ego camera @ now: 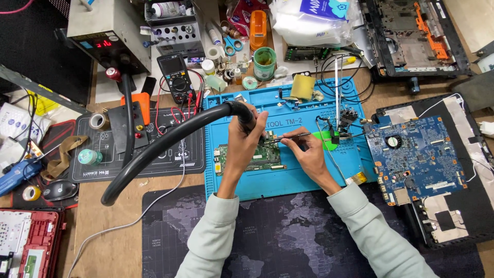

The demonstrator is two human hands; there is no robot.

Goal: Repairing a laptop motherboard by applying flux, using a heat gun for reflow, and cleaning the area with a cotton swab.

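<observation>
My left hand (243,140) grips the black handle of a hot-air tool (242,110), whose thick black hose (154,149) curves off to the left. Its nozzle end points down at a small green circuit board (260,157) lying on the blue repair mat (288,175). My right hand (307,153) pinches thin metal tweezers (290,137), with their tips over the board's upper edge, beside my left hand. Both sleeves are pale grey-green.
A large blue motherboard (414,154) lies on a black laptop shell at the right. A multimeter (176,77), a grey station with a red display (105,31), tape rolls, a green cup (265,62) and a yellow sponge (302,86) crowd the back. A dark map-print mat (288,237) lies in front.
</observation>
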